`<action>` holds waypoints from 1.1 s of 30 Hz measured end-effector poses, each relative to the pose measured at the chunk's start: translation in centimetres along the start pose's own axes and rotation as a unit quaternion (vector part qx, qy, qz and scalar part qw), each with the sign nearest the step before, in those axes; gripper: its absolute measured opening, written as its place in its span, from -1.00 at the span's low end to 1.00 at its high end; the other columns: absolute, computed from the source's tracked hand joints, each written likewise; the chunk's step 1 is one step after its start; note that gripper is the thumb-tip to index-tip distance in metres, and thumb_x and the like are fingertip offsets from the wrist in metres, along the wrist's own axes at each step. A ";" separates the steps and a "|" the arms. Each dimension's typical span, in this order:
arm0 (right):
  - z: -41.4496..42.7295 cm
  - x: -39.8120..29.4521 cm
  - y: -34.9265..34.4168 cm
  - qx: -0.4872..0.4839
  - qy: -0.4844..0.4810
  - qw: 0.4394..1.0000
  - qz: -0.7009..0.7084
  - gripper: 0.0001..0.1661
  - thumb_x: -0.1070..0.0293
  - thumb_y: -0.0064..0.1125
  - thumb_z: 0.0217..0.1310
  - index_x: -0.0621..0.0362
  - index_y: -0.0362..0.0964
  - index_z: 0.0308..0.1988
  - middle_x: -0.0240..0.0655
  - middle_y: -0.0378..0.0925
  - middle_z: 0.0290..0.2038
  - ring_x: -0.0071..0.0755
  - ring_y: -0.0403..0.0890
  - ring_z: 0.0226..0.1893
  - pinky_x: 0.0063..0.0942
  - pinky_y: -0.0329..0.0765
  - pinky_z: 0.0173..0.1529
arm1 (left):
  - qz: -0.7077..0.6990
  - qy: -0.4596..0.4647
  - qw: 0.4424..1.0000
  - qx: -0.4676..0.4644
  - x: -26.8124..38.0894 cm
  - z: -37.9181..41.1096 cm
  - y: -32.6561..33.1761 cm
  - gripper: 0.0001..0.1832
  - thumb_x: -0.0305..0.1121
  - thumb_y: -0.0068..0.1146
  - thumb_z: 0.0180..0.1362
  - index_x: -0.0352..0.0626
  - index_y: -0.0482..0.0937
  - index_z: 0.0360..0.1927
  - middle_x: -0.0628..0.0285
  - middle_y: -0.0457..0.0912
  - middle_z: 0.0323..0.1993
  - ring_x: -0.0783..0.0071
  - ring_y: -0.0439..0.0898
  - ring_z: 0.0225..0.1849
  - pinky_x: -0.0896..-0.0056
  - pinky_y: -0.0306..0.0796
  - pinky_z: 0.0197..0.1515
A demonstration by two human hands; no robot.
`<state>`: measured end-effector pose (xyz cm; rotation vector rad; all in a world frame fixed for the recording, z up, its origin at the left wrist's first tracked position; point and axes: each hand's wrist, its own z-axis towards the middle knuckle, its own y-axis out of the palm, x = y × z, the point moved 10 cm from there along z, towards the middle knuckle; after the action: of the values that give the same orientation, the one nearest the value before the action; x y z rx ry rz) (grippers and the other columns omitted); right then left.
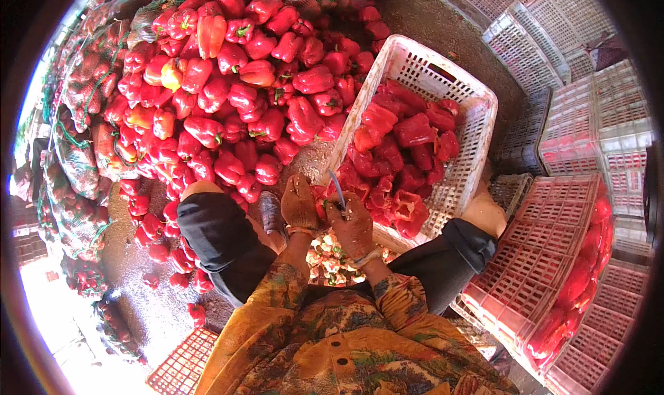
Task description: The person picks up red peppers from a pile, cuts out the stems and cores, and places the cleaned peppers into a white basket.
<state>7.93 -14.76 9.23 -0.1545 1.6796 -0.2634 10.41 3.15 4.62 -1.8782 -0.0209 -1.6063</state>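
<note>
My right hand [351, 229] is closed around a small knife with a curved blade [337, 187], its tip pointing up. Beside it my left hand [300, 203] holds a red bell pepper [320, 208], mostly hidden between the two hands. Both hands are stained with pulp and seeds. Right in front stands a white plastic crate [485, 115], tilted in view, partly filled with cut, hollowed red peppers [415, 130]. Below my hands, between my legs, lie many cut pepper cores [332, 260] with pale seeds and green stems.
A large heap of whole red peppers [249, 99] spreads ahead and left. Filled mesh sacks [78, 161] line the left side. Stacked crates [539, 239] stand at the right, one holding red peppers [576, 286]. Another crate [184, 364] sits at lower left.
</note>
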 end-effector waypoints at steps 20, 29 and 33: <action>-0.6 -1.7 -0.2 -0.094 -0.143 0.985 0.016 -0.75 0.36 0.21 0.27 0.07 0.61 -0.05 -0.15 0.68 -0.20 -0.05 0.71 -0.23 -0.23 0.60 -0.15 | -0.060 0.012 0.997 0.042 0.2 -1.7 -1.8 -0.54 0.01 -0.15 0.41 -0.18 0.59 -0.08 -0.12 0.66 -0.25 -0.20 0.61 -0.18 -0.01 0.45 -0.10; -6.3 -8.9 -0.8 -0.233 -0.251 0.928 -0.144 -0.69 0.35 0.23 0.22 0.07 0.44 -0.03 -0.15 0.60 -0.29 0.07 0.68 -0.25 -0.14 0.60 -0.16 | -0.097 -0.001 0.970 -0.222 6.2 -3.5 -2.4 -0.64 -0.33 -0.11 0.37 -0.31 0.55 0.11 0.05 0.69 -0.17 0.28 0.66 -0.26 0.33 0.53 -0.17; -7.3 -8.6 -1.4 -0.192 -0.227 0.945 -0.137 -0.70 0.33 0.25 0.19 0.09 0.43 -0.07 -0.10 0.56 -0.33 0.16 0.63 -0.32 -0.05 0.57 -0.21 | -0.011 0.113 0.968 -0.222 5.0 -3.1 -0.4 -0.70 -0.35 0.03 0.27 -0.29 0.61 -0.02 0.01 0.68 -0.21 0.18 0.67 -0.24 0.30 0.54 -0.17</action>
<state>1.70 -13.35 18.68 -0.6941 1.2285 -0.0921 8.74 -0.03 9.34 -2.0030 0.4527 -1.9523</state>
